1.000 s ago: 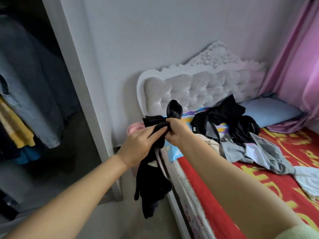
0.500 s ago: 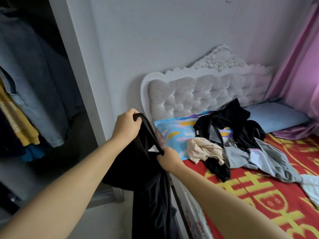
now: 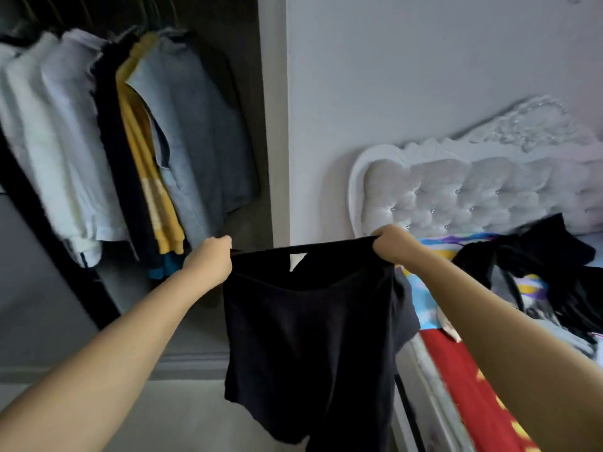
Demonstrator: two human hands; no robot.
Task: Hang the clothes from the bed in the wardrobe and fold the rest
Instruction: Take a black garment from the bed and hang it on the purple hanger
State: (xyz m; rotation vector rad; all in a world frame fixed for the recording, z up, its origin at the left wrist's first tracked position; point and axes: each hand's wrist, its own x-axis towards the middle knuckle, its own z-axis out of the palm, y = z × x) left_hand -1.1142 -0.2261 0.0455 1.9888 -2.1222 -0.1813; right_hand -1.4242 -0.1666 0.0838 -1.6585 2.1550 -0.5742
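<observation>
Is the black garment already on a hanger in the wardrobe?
No: the black garment hangs stretched between the left hand and right hand, each gripping a top corner, in front of the wall beside the wardrobe.

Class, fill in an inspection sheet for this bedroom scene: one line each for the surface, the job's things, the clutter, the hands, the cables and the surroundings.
Surface: bed with a red patterned cover, at the right.
Job's things: black garment held up by its top edge, hanging free in front of the wardrobe; white tag at the neckline.
Clutter: heap of dark and grey clothes on the bed near the headboard.
Hands: left hand has a grip on one top corner, right hand on the other.
Cables: nothing seen.
Surroundings: hanging clothes in white, yellow and grey inside the wardrobe; pale wall.
</observation>
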